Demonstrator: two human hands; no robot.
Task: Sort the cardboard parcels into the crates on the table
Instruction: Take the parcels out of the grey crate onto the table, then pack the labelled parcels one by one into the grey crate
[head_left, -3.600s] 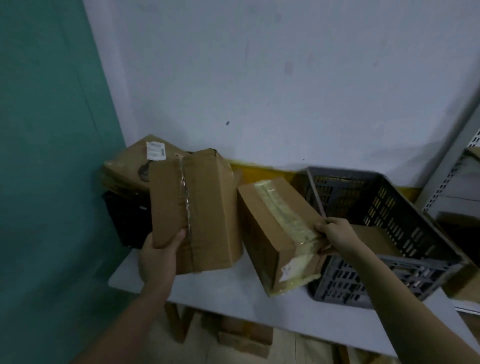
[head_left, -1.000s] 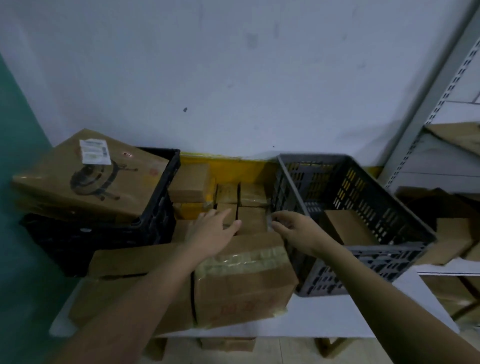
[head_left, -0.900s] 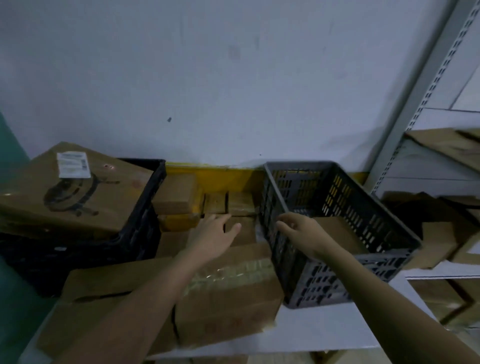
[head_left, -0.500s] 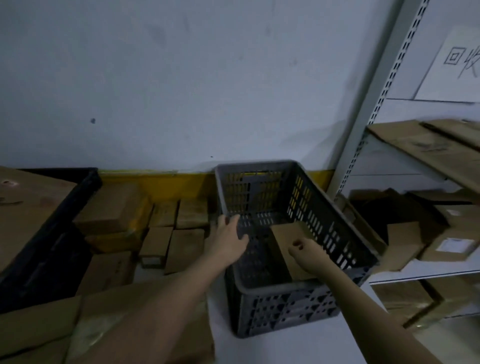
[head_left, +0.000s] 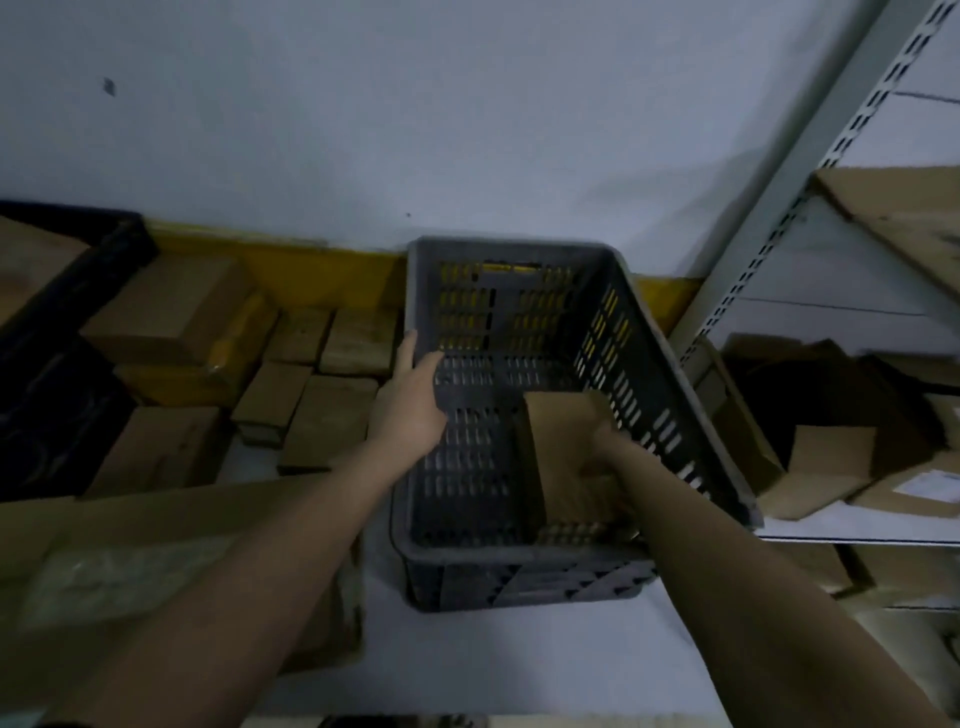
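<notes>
left hand (head_left: 410, 395) on grey crate (head_left: 675, 415) rim | right hand (head_left: 605, 457) grips parcel (head_left: 558, 441) inside

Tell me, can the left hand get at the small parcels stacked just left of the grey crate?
Probably yes: the left hand rests on the grey crate wall, right beside the small parcels, holding nothing, with nothing between.

Brown parcel (head_left: 563, 447) flat in grey crate (head_left: 519, 577)

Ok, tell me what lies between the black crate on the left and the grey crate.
In the head view, a cluster of small cardboard parcels fills the table between the black crate and the grey crate.
</notes>
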